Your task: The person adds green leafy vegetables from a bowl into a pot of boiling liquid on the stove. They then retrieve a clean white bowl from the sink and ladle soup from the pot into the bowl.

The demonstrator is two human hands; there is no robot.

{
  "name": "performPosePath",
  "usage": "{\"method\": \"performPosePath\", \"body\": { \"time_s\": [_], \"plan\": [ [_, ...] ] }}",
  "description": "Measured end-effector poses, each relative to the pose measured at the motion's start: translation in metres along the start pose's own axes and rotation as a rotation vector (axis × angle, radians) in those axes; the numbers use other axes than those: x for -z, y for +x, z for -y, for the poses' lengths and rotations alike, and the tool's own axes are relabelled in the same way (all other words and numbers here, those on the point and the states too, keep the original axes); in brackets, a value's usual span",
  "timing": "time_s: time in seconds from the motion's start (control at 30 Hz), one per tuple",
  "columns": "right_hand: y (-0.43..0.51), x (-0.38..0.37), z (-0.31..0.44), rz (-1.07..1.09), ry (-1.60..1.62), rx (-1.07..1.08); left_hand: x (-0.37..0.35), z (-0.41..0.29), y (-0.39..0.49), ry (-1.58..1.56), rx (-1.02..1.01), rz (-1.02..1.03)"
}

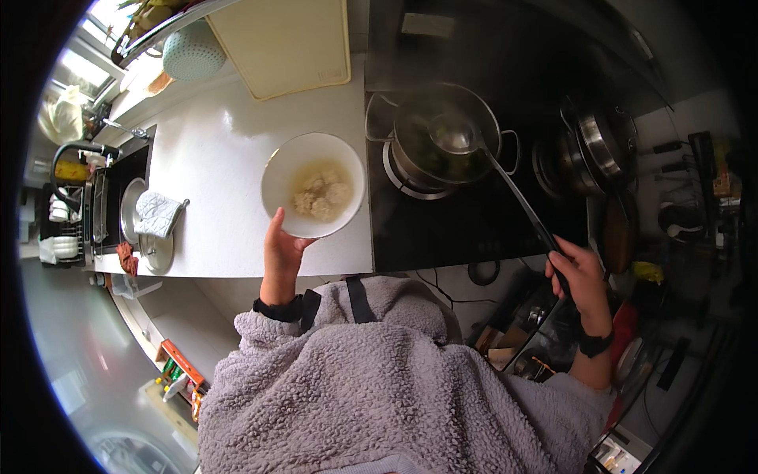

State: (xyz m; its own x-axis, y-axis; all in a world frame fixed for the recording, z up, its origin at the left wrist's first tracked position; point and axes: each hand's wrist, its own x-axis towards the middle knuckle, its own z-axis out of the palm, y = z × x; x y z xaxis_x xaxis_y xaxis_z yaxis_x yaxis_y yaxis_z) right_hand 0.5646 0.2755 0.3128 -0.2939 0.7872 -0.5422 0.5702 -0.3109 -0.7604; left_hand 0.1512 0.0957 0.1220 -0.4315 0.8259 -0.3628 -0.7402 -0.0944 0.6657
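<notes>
My left hand (285, 249) grips the near rim of a white bowl (275, 172), thumb over the edge and fingers beneath. Inside the bowl, several pale meatballs (323, 198) sit in a cloudy broth. My right hand (577, 272) is closed around the black handle of a metal ladle (453, 135). The ladle's head is over the mouth of a two-handled metal pot (441, 166) on the cooktop. Green leaves (435, 159) show dimly in the pot; steam blurs its contents. Whether the ladle touches the liquid I cannot tell.
A second metal pan (604, 142) stands on the right burner of the black cooktop (474, 231). On the white counter (207, 154) are a quilted oven mitt (159, 212) and a pot lid (157, 252). A cutting board (290, 47) leans behind, left of which is a pale green colander (194, 52).
</notes>
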Motion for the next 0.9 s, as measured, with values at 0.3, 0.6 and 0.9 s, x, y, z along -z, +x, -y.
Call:
{"method": "performPosePath", "body": {
  "time_s": [0.3, 0.6, 0.9],
  "plan": [
    [0.031, -0.029, 0.005, -0.045, -0.622, 0.290, 0.018, -0.021, -0.009, 0.031, -0.116, -0.091],
    [0.062, -0.044, -0.006, -0.254, -0.735, 0.494, 0.023, -0.020, -0.015, 0.006, -0.121, -0.148],
    [0.082, -0.057, -0.025, -0.317, -1.085, 0.597, 0.021, -0.020, -0.010, 0.008, -0.122, -0.142]
  ]
}}
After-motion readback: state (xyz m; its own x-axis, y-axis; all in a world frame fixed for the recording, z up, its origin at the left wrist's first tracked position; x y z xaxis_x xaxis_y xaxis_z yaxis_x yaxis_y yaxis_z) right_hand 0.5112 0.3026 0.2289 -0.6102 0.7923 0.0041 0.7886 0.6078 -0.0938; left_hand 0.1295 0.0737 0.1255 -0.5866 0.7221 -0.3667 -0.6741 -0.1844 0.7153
